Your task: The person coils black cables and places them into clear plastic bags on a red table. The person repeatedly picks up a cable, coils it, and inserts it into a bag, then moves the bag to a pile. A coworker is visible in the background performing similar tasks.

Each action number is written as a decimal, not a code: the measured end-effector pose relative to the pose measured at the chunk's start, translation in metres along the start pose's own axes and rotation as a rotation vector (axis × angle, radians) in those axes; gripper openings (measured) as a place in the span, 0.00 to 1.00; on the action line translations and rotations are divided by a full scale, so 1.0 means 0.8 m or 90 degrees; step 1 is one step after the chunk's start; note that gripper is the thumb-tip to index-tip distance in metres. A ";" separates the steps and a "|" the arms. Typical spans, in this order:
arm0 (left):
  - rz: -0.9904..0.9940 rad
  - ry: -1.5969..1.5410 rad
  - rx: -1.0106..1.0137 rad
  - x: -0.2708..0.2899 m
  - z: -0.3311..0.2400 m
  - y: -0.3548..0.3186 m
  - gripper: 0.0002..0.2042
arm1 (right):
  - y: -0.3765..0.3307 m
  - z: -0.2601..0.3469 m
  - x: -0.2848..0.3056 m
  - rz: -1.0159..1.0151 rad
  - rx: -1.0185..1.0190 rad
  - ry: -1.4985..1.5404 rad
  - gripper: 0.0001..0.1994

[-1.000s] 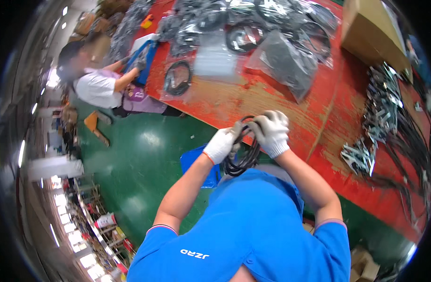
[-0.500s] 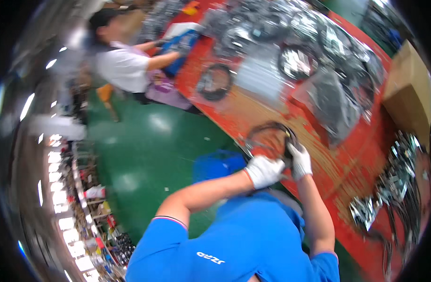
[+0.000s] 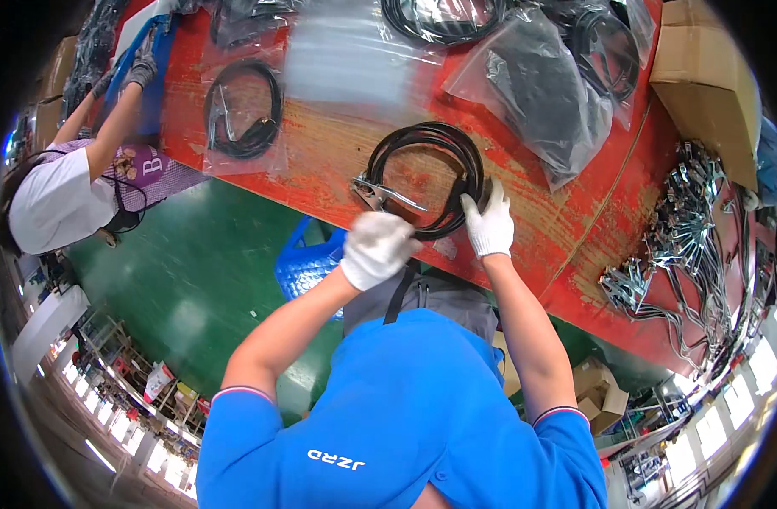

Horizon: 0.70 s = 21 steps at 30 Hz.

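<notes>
A coil of black cable [image 3: 433, 130] lies at the table's near edge, with a metal spring clamp [image 3: 371, 192] on its left side. My right hand [image 3: 491, 226], in a white glove, is at the coil's right side, thumb and fingers around its edge. Close by the lower left of the coil is my left hand [image 3: 378, 248], also gloved in white. Motion smears its fingers, and whether it touches the cable cannot be made out. A bagged cable coil [image 3: 274, 95] rests farther left on the red table [image 3: 320, 182].
Clear plastic bags [image 3: 350, 64] are stacked beyond the coil, near a bag of dark material [image 3: 545, 93]. Metal clamps with cables [image 3: 689, 225] crowd the right end below a cardboard box [image 3: 702, 81]. A blue plastic stool [image 3: 308, 263] stands below the edge; a co-worker [image 3: 62, 199] works at left.
The cable coil now lies flatter on the table, its clamp in plain sight. My left hand has moved away to its lower left. The view has shifted, bringing the table's right end closer.
</notes>
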<state>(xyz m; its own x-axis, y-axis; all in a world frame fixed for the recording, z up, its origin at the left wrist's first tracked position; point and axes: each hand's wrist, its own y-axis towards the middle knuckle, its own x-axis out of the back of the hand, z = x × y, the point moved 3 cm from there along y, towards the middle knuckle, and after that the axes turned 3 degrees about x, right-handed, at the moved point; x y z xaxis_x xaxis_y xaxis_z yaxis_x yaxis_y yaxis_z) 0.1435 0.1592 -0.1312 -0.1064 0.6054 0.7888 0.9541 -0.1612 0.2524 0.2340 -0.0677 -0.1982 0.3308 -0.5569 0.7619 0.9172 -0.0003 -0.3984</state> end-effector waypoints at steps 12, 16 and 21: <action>-0.077 0.101 0.422 -0.084 0.081 0.055 0.37 | 0.055 0.037 -0.008 0.054 0.116 -0.128 0.35; -0.140 0.177 0.370 -0.098 0.084 0.060 0.35 | 0.067 0.061 -0.001 -0.002 0.203 -0.236 0.35; -0.017 0.165 0.207 -0.096 0.079 0.046 0.36 | 0.111 0.089 -0.025 -0.058 0.382 -0.209 0.33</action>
<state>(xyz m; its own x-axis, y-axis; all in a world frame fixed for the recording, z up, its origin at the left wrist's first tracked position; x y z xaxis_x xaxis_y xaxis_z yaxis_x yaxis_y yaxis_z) 0.2041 0.1557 -0.2179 -0.1594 0.3835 0.9097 0.9844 0.1312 0.1172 0.3247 0.0023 -0.2125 0.2099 -0.2967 0.9316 0.8778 0.4768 -0.0459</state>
